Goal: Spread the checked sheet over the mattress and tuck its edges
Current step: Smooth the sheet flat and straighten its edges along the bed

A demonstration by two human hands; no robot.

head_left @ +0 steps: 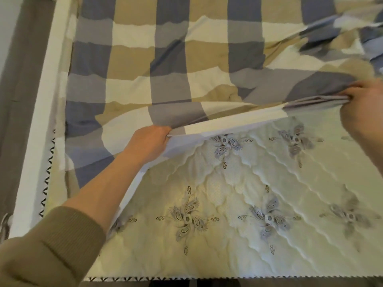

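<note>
Both the left hand (pixel 149 141) and right hand (pixel 364 108) grip the sheet (pixel 165 65) hem; beyond them it covers the mattress (pixel 228 235), nearer it lies bare, untucked.

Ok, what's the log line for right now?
step: spreading | left hand: grips sheet edge | right hand: grips sheet edge | mattress: near part bare

Brown bed base (pixel 18 90); pale surface (pixel 8 15) beyond

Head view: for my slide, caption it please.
Left hand and right hand grip the checked sheet by its edge above the quilted mattress.
</note>
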